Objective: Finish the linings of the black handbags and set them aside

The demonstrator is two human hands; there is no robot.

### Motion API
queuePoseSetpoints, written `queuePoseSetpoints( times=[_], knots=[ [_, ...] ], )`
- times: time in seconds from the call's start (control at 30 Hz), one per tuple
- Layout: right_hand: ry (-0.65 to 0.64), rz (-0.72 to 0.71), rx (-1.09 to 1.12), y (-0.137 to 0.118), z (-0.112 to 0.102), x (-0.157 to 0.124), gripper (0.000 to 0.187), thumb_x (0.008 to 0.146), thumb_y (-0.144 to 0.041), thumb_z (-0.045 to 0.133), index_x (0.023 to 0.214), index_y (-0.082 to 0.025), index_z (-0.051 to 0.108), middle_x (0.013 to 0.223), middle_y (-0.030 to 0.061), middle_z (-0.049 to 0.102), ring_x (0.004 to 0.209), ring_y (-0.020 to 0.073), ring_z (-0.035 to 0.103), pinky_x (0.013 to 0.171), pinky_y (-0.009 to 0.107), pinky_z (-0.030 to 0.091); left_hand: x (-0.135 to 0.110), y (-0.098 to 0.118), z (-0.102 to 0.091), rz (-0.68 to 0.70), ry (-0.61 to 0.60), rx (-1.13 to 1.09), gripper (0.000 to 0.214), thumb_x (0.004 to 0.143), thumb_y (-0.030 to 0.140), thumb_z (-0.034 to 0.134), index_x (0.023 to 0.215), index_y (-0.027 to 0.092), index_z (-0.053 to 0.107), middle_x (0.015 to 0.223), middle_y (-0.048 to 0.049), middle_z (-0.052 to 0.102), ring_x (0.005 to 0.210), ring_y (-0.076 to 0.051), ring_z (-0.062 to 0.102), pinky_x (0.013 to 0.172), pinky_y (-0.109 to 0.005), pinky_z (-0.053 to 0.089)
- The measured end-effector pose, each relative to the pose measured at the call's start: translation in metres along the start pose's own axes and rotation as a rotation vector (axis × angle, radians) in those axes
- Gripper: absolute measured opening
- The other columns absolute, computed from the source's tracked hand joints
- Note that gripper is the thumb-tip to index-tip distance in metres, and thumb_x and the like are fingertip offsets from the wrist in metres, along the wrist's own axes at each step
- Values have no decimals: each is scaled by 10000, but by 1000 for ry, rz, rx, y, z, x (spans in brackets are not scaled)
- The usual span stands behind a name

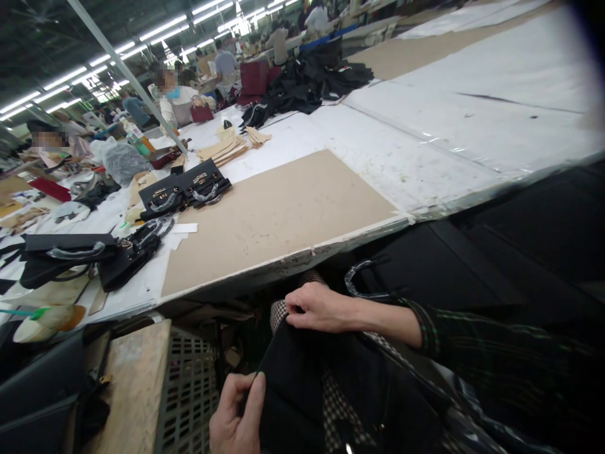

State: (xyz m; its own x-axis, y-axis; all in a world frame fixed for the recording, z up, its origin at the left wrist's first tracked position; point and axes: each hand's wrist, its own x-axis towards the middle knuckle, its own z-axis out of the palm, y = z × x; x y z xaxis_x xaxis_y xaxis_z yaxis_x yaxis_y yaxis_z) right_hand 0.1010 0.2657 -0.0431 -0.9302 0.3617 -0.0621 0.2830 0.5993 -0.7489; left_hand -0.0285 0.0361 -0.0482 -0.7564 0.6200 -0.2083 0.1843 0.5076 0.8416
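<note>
My left hand [236, 413] is closed on the near left edge of a black fabric piece [293, 384] that lies over my lap below the table edge. My right hand [319, 308] pinches the same black piece at its far top edge, fingers curled. A checked cloth [338, 403] shows under the black piece. My right sleeve is dark plaid. A black handbag with a wrapped handle [362, 280] sits just right of my right hand.
A brown cardboard sheet [278, 217] lies on the white worktable [425, 151]. Black handbags [184, 189] and more bags [85, 255] sit at left, tan cut pieces [227, 148] and a black fabric heap [312, 79] farther back. A grey crate [189, 391] stands below. Other people work behind.
</note>
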Motion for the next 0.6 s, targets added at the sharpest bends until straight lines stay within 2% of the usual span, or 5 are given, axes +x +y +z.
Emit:
queuePoseSetpoints(
  times=[0.07,0.13,0.27,0.47,0.6],
  knots=[
    [16,6,-20,0,2,0,121,782,-244,585,698,-165,622,636,-17,593,577,94,473,566,222,278,4,4,-2,52,-53,110,421,735,593,690,641,195,591,543,40,545,533,-120,510,528,-189,406],
    [28,20,-51,0,5,0,140,784,-271,583,699,-171,634,637,-12,606,581,105,486,562,232,274,8,8,-3,141,-84,209,370,748,583,681,737,214,669,595,25,600,584,-145,552,584,-210,445],
    [36,41,-80,0,7,-1,148,782,-282,572,723,-177,658,670,7,646,602,127,523,570,239,290,16,14,-1,297,-141,354,341,833,503,599,1046,276,740,981,-45,740,914,-241,632,865,-319,464],
    [80,79,-79,-5,6,-4,133,772,-256,564,729,-185,668,702,33,687,641,159,574,565,250,281,34,48,-3,327,-320,644,249,869,362,531,770,247,728,722,-35,647,784,-226,599,725,-302,409],
    [121,118,-98,-6,8,-3,124,751,-214,557,714,-185,671,684,42,688,626,169,578,548,264,246,54,73,6,357,-472,657,350,896,402,524,637,206,655,699,-8,618,709,-172,566,647,-256,359]
  ],
)
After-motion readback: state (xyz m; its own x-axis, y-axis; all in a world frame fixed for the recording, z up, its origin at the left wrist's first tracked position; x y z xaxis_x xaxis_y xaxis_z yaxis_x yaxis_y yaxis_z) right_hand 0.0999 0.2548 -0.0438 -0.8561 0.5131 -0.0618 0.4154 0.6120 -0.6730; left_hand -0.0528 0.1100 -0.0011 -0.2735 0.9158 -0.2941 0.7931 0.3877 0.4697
